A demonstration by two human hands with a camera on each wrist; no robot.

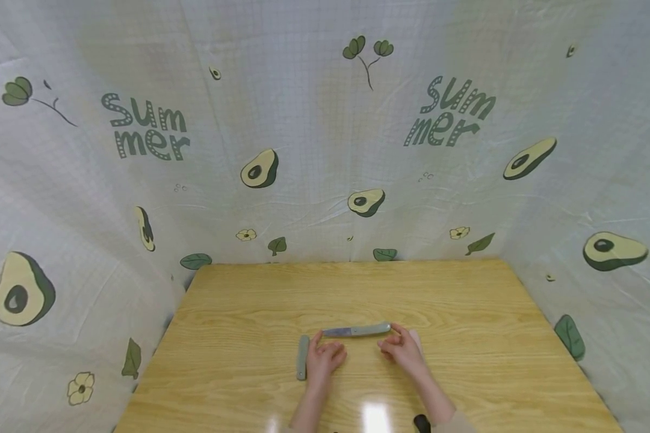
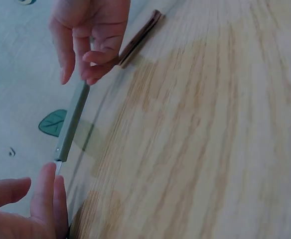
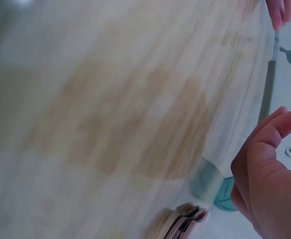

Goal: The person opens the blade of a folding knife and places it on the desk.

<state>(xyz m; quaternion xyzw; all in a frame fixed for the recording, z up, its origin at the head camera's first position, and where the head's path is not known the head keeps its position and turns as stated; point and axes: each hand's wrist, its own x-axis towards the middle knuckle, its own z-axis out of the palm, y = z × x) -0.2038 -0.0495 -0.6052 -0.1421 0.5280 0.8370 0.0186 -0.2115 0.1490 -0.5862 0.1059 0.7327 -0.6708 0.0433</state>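
Observation:
A folding knife (image 1: 364,330) with a grey-green handle and its blade out spans the gap between the two hands, roughly level. At the blade's tip are the fingertips of the left hand (image 1: 322,359), its thumb apart. The right hand (image 1: 406,351) touches the handle's far end with its forefinger, its thumb lower and apart from the handle. In the left wrist view, the knife's handle (image 2: 73,122) has a shadow beside it on the wood. A folded grey-green knife (image 1: 303,358) lies left of the left hand. Behind the right hand, a pink folded knife (image 1: 415,338) is partly hidden.
The wooden table (image 1: 238,313) reaches back to a white cloth (image 1: 314,108) printed with avocados and leaves, which hangs behind and along both sides. A small black object (image 1: 422,423) shows by the right wrist.

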